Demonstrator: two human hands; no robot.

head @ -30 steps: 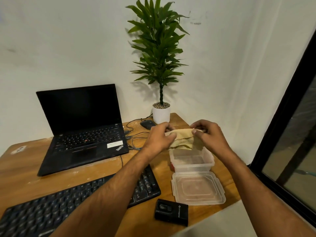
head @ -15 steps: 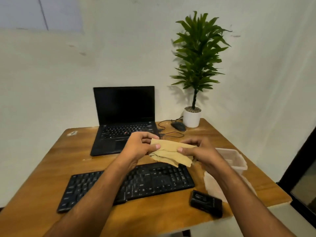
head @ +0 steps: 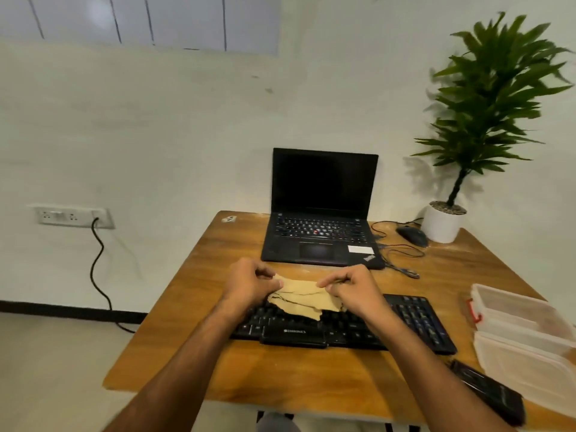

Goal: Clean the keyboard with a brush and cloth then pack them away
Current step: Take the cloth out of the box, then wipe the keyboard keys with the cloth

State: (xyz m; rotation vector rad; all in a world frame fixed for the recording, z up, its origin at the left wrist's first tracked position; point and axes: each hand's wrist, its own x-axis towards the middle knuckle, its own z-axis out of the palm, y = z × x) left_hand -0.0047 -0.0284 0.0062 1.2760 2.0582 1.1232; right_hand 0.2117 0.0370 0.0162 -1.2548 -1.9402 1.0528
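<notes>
Left hand [head: 251,283] and right hand [head: 352,286] each pinch an end of the tan cloth [head: 304,299], stretching it flat just above the keyboard [head: 405,325]. That spread likely readies it for wiping the keys.

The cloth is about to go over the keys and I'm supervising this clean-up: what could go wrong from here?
1. The cloth is loosely folded, pinched between the left hand and right hand; its ragged lower edge could catch on the keyboard keys.
2. The mouse cable loops on the table just behind the hands; a wide wipe might drag it.
3. The open container sits near the keyboard's right end and could be knocked.
</notes>
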